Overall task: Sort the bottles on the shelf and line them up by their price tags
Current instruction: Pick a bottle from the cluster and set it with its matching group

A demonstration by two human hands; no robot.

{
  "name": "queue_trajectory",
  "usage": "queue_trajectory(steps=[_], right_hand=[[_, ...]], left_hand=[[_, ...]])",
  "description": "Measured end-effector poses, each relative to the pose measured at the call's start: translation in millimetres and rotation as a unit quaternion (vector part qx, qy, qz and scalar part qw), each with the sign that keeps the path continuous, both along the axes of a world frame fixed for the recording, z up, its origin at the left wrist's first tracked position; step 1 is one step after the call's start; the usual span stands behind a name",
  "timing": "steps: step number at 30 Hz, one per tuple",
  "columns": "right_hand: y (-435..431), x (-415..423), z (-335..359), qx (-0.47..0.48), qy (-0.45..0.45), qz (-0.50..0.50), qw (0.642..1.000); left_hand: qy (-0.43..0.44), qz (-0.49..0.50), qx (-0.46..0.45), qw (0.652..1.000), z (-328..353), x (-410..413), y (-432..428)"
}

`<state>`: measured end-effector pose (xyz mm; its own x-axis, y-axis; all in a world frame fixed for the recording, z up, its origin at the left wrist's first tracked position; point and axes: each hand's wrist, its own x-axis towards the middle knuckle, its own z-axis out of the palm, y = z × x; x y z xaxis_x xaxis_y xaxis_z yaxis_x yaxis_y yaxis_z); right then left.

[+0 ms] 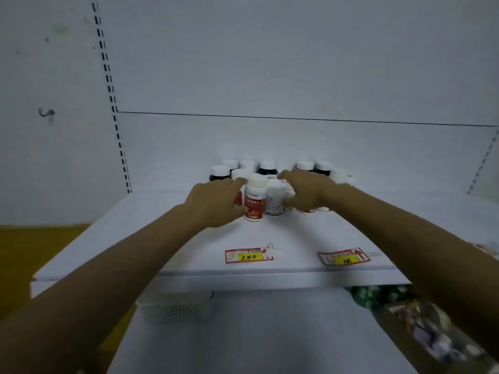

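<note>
Shelf of white metal, with a plain white back panel, a slotted upright at its left and yellow-brown floor beyond. White-capped bottles stand clustered mid-shelf toward the back. The left hand curls round a red-labelled bottle at the cluster's front; the right hand arches over bottles just beside it, though I cannot tell whether it grips one. Price tags marked 200 and 108 lie near the front edge.
</note>
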<state>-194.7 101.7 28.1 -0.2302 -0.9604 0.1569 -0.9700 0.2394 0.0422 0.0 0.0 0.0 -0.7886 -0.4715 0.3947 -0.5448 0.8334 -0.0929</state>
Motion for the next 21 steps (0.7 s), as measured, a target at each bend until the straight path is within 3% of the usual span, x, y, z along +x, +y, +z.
queue_trajectory(steps=[4, 13, 17, 21], right_hand=[[-34, -9, 7, -0.063, -0.045, 0.059, 0.995], [-83, -12, -1, -0.069, -0.045, 0.124, 0.989], [-77, -5, -1, -0.101, -0.127, 0.170, 0.972], [-58, 7, 5, -0.136, -0.279, 0.225, 0.924]], left_hand=[[0.035, 0.033, 0.038, 0.998, -5, -19, -7], [0.093, 0.040, 0.107, 0.989, -20, -25, -24], [0.153, 0.020, 0.200, 0.967, -25, -16, -18], [0.252, -0.020, 0.279, 0.926, -28, -2, -4]])
